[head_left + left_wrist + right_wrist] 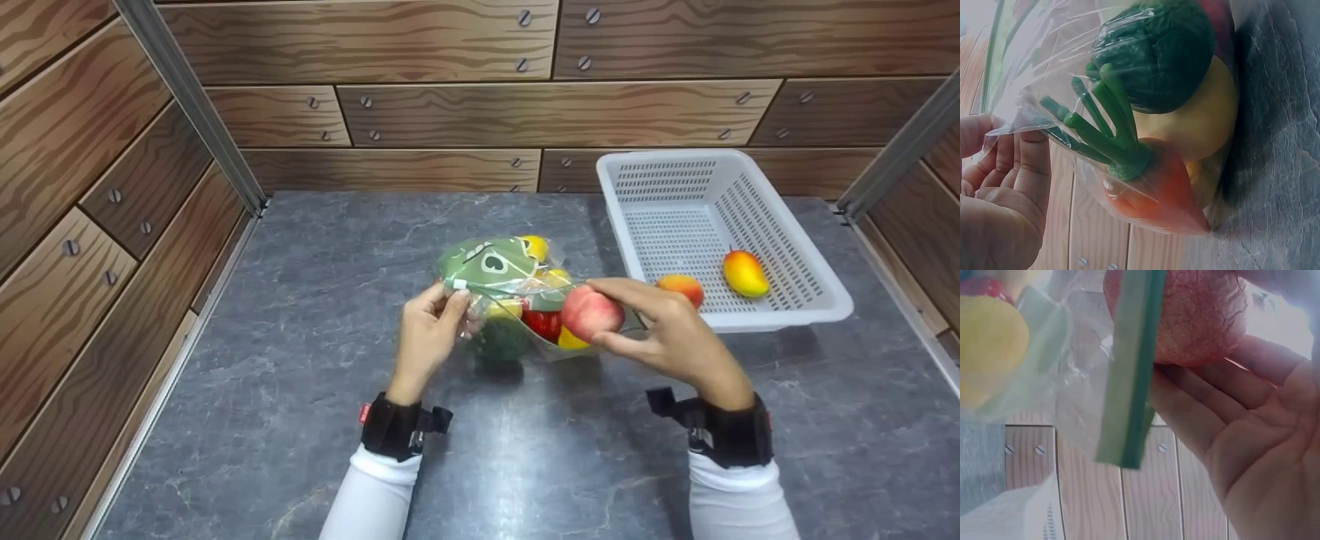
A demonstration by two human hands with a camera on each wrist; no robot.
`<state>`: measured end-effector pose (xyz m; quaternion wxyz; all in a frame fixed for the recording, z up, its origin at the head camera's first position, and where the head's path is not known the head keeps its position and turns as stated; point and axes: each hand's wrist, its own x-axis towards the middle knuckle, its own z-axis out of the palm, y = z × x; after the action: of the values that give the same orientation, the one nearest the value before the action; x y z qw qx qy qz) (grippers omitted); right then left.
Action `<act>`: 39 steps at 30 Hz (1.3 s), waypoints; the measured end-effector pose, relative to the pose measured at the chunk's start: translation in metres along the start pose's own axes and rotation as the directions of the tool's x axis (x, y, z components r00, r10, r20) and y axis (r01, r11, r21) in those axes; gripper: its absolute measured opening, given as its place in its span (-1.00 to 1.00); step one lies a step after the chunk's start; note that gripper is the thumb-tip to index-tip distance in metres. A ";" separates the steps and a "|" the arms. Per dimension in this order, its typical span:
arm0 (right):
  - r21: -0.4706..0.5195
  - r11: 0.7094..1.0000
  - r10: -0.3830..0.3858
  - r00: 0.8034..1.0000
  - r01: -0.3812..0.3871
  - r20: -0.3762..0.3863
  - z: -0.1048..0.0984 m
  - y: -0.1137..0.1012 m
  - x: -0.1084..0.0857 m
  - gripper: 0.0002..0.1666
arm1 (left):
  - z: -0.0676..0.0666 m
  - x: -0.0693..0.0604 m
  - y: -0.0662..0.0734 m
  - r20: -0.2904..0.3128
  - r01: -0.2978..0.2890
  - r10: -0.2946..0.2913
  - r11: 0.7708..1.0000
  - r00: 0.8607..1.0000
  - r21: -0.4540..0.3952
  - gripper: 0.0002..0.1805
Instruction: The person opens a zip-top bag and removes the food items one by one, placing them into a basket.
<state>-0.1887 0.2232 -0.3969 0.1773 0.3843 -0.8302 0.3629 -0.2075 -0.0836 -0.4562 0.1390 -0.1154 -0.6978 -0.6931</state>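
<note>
Both forearms stretched forward, well apart. The left hand pinched between thumb and bent fingers, while the right hand gripped wider, thumb opposite fingers.

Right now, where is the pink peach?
In the head view, right of centre: the right hand holds the pink peach at the opening of the bag, left of the white basket.

Mid-frame in the head view, you have two hands, one bag, one peach; at right, one basket, two orange-yellow fruits. In the left wrist view's centre, you count one carrot, one dark green vegetable; the bag's yellow pieces overlap too much to count.
</note>
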 end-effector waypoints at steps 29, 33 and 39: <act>0.069 0.803 0.551 0.695 -0.591 -0.462 -0.044 0.061 -0.033 -0.39 | 0.000 0.001 0.002 -0.009 0.025 -0.024 0.999 1.000 0.036 -0.79; -0.040 0.766 0.538 0.675 -0.641 -0.505 -0.044 0.073 -0.039 -0.39 | -0.001 0.001 0.000 -0.009 0.018 -0.017 0.999 1.000 0.039 -0.79; -0.145 0.731 0.526 0.687 -0.666 -0.502 -0.041 0.090 -0.049 -0.37 | -0.001 0.000 -0.001 -0.011 0.019 -0.018 0.999 1.000 0.033 -0.79</act>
<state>-0.2254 0.3181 -0.4394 0.2842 -0.0342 -0.8967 0.3377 -0.2076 -0.0847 -0.4568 0.1383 -0.1030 -0.7096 -0.6832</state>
